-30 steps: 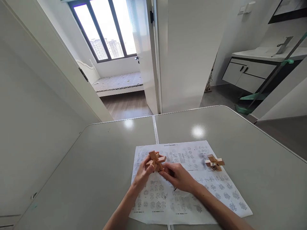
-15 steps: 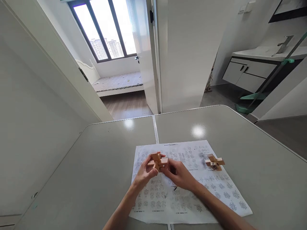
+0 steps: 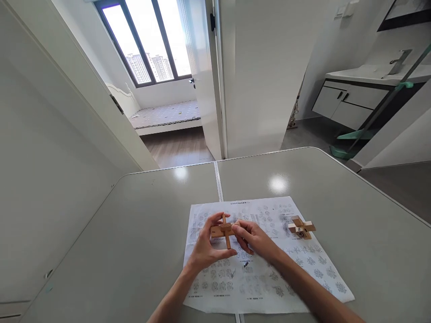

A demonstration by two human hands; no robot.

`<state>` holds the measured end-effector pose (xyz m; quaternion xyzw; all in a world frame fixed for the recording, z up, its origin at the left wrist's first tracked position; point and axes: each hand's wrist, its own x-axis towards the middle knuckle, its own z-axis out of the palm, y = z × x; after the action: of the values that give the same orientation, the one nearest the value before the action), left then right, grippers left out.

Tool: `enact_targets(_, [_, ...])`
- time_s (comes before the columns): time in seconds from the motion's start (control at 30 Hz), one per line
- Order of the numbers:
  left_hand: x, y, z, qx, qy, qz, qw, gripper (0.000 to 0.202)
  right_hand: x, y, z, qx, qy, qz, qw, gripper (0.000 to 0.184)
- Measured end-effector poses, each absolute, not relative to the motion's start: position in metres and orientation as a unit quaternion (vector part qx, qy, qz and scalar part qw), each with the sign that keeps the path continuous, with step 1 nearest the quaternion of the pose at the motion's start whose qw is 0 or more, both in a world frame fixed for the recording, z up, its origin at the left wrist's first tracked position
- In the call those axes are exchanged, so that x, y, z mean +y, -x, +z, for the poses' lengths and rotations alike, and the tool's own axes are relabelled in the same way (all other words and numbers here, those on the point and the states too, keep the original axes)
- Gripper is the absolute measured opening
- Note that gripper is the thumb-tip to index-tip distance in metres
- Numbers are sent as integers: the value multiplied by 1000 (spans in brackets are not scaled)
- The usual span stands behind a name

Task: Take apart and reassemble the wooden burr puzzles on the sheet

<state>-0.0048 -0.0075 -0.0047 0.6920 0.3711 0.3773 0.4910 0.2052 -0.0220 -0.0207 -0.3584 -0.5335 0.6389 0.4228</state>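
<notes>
Both of my hands hold a small wooden cross-shaped puzzle [image 3: 224, 229] just above a printed paper sheet [image 3: 266, 278]. My left hand [image 3: 207, 244] grips its left end and lower arm with curled fingers. My right hand [image 3: 256, 240] pinches its right end. A second wooden cross puzzle [image 3: 301, 227] with dark marks lies on the sheet, to the right of my right hand and apart from it.
The sheet lies on a grey table [image 3: 134, 233] with a seam down its middle. Beyond the table's far edge stand a white wall, an open door to a room with a window [image 3: 148, 40], and a sink cabinet [image 3: 353, 98] at the right.
The puzzle in my hands has been turned, so it now shows flat as a cross. My hands have shifted a little around it. The second puzzle has not moved.
</notes>
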Motion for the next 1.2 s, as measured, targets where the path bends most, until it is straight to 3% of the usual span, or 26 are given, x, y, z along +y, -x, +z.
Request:
enact_targets(0.37, [-12, 3, -1, 394, -722, 367, 434, 91, -23, -205, -21, -538, 373, 622, 429, 47])
enact_targets(0.57, [-10, 4, -6, 387, -703, 399, 444, 104, -23, -201, -22, -585, 413, 534, 451, 43])
enact_targets(0.97, [-1, 12, 3, 378, -621, 354, 588, 78, -31, -204, -27, -707, 399, 341, 474, 31])
enact_targets(1.2, [-2, 9, 7, 336, -606, 346, 632, 81, -32, -206, -25, -691, 412, 338, 488, 25])
